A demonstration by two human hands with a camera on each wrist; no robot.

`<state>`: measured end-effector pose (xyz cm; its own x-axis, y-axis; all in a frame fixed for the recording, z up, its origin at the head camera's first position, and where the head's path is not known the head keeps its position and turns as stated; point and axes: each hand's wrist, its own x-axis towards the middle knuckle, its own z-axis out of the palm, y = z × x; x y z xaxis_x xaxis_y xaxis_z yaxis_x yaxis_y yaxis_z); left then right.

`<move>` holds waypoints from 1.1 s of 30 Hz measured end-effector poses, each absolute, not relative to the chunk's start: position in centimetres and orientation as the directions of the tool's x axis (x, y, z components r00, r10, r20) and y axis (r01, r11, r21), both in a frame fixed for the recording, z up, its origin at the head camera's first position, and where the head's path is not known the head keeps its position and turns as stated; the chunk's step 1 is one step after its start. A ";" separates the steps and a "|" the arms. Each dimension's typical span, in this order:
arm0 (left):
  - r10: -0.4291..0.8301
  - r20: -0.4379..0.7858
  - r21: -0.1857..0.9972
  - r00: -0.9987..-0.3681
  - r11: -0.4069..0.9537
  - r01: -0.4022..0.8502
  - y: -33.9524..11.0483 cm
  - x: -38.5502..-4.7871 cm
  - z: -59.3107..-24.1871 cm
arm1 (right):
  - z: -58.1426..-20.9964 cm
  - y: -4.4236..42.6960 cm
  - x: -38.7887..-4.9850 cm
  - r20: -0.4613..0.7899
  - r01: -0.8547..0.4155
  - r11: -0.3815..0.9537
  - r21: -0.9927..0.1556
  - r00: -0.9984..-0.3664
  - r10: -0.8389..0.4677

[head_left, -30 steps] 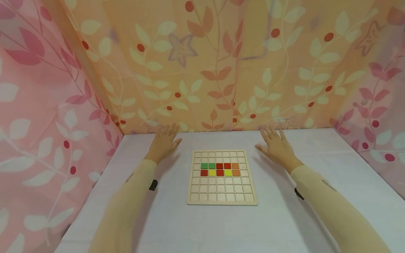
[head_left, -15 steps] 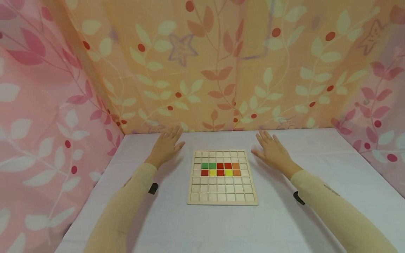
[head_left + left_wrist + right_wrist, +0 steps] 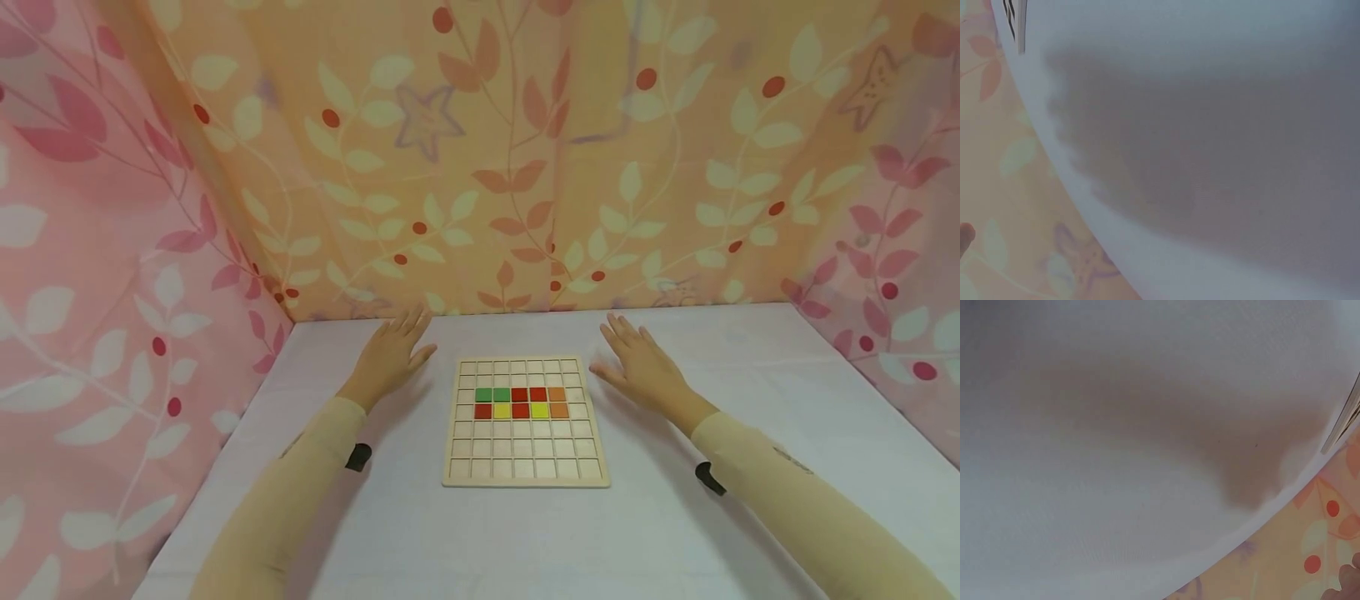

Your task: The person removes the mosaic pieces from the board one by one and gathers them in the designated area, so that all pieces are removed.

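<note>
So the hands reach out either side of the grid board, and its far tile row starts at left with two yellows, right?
No: the head view shows two green tiles there. The left hand and right hand do reach out either side of the grid board.

Muted, diffuse light; soft shadows on white tabletop (image 3: 525, 542); wrist views greyer, shadows broad, blurry-edged
</note>
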<state>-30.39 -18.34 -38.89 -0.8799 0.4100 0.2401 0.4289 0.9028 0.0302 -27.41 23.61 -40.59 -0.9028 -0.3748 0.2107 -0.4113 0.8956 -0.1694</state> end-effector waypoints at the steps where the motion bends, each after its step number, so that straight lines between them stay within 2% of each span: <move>1: 0.411 0.243 0.035 -0.878 0.901 0.432 -18.4 -30.3 -38.9 | -40.6 23.6 -27.3 0.215 -0.414 0.893 -0.177 -0.902 -0.375; 5: 0.411 0.263 0.081 -0.873 0.892 0.444 -18.5 -30.0 -39.1 | -40.7 23.4 -26.9 0.213 -0.410 0.881 -0.235 -0.906 -0.365; 9: 0.392 0.278 0.148 -0.877 0.885 0.442 -18.5 -29.6 -39.3 | -40.8 23.1 -26.5 0.152 -0.363 0.870 -0.333 -0.932 -0.330; 17: 0.321 0.193 0.278 -0.927 0.888 0.366 -18.3 -28.8 -39.3 | -40.9 22.3 -25.8 0.074 -0.291 0.854 -0.431 -0.955 -0.288; 28: 0.246 0.127 0.456 -0.961 0.846 0.277 -17.6 -28.3 -39.9 | -41.2 21.4 -25.0 0.231 -0.390 0.784 -0.483 -0.920 -0.315; 33: 0.184 0.122 0.558 -0.975 0.800 0.221 -16.9 -28.2 -40.1 | -41.2 20.8 -25.0 0.231 -0.375 0.740 -0.559 -0.927 -0.295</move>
